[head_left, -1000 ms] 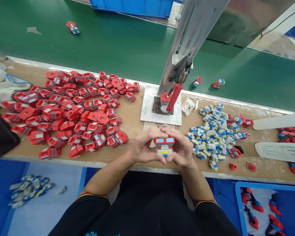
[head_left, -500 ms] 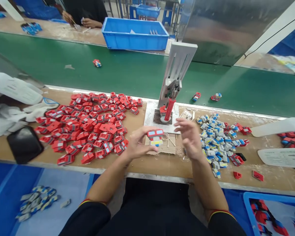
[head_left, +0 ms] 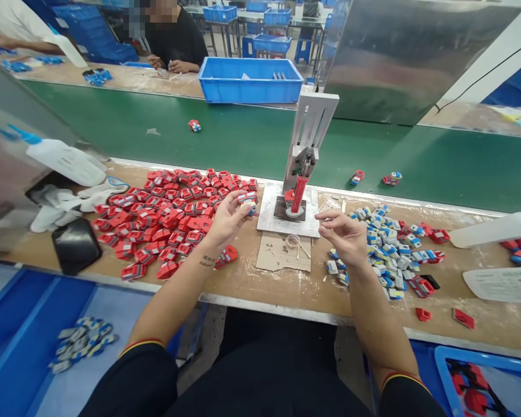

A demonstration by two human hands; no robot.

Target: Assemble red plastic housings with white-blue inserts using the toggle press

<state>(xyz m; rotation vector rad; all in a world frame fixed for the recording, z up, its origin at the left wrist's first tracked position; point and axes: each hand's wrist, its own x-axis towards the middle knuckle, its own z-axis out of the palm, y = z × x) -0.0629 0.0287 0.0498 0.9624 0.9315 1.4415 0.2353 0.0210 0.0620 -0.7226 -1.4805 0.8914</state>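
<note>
My left hand (head_left: 226,220) holds a small red, grey and blue toy piece (head_left: 248,201) over the wooden bench, beside a big heap of red toy parts (head_left: 165,217). My right hand (head_left: 345,234) hovers with its fingers loosely apart and nothing in it, next to a pile of small grey-and-blue parts (head_left: 388,246). Between the two hands stands a small hand press (head_left: 304,162) with a red handle on a metal base plate (head_left: 273,217).
A green conveyor belt (head_left: 200,139) runs behind the bench, carrying a few toy pieces (head_left: 194,125). A blue crate (head_left: 249,81) sits beyond it, where another person works. A black pad (head_left: 76,246), white cloths and a cardboard scrap (head_left: 278,255) lie on the bench. Blue bins stand below.
Both hands held the toy piece together near my body; the right hand let go and the left carried it forward and left, toward the red heap. My view has lifted.
</note>
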